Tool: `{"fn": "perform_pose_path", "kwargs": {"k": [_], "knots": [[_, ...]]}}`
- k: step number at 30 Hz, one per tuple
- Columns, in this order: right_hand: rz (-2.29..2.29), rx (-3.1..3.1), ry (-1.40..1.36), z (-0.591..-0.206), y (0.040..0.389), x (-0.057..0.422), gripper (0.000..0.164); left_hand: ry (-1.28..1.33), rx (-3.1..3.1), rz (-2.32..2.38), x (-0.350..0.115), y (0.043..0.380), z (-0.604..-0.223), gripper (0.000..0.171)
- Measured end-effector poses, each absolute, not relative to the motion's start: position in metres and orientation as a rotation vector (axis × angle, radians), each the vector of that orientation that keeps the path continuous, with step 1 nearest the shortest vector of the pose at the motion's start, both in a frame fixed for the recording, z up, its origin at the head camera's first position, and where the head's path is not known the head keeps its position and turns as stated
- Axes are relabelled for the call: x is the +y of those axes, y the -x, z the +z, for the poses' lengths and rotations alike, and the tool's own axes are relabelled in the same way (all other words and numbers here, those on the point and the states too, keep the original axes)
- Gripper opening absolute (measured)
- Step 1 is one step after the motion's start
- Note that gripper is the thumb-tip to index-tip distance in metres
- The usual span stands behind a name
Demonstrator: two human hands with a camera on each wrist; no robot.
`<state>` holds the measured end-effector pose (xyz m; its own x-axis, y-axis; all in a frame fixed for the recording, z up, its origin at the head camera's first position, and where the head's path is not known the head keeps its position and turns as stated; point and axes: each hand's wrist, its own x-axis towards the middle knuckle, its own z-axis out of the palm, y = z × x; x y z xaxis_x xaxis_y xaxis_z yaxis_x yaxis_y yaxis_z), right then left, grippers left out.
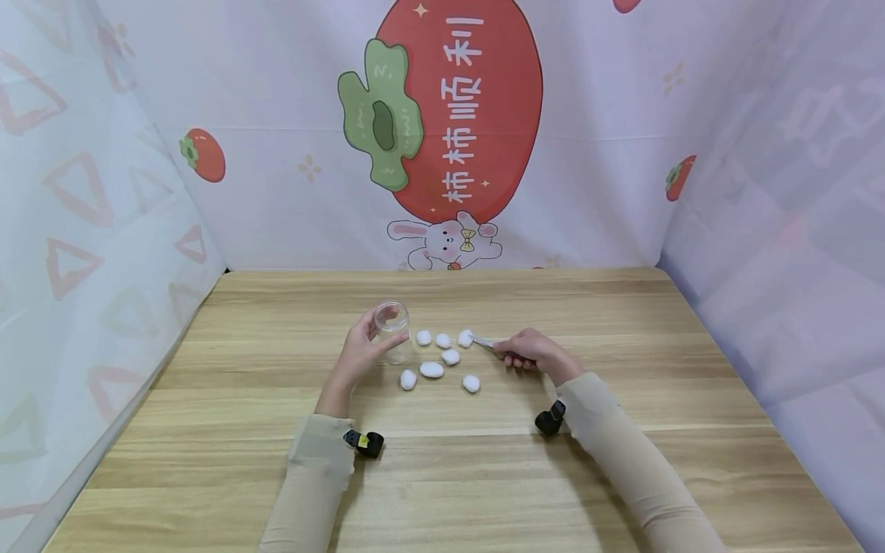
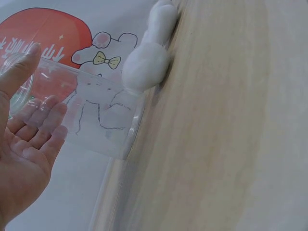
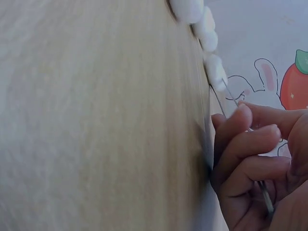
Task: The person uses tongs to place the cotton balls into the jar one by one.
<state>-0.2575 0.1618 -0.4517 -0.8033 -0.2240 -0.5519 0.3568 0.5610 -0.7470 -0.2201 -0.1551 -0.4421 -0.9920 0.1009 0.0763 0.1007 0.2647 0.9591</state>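
Observation:
My left hand (image 1: 362, 347) grips a clear jar (image 1: 396, 349), thumb on the near side and fingers behind it. The jar stands upright on the table with its mouth uncovered, and no cotton shows inside. In my right hand (image 1: 532, 353) is a pair of metal tweezers (image 1: 482, 342), pointing left. Their two tips reach a white cotton ball (image 1: 465, 338) at the right end of the back row; in the right wrist view the tips are apart at that cotton ball (image 3: 215, 72). Several more cotton balls (image 1: 432, 370) lie between the jar and the tweezers.
The wooden table (image 1: 442, 476) ends at a back cloth (image 1: 276, 200) printed with a large persimmon and a rabbit. White cloth walls stand at both sides. A black wrist camera (image 1: 369, 444) sits on the left sleeve, another black camera (image 1: 549, 420) on the right.

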Motion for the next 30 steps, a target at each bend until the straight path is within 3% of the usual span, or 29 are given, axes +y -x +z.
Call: {"fn": "perform_pose_path", "kwargs": {"k": [30], "knots": [[-1.363,2.181,-0.074,-0.439,0.248,0.161,0.028,-0.222,2.533,1.866,-0.158,0.221,-0.447,0.066]]}}
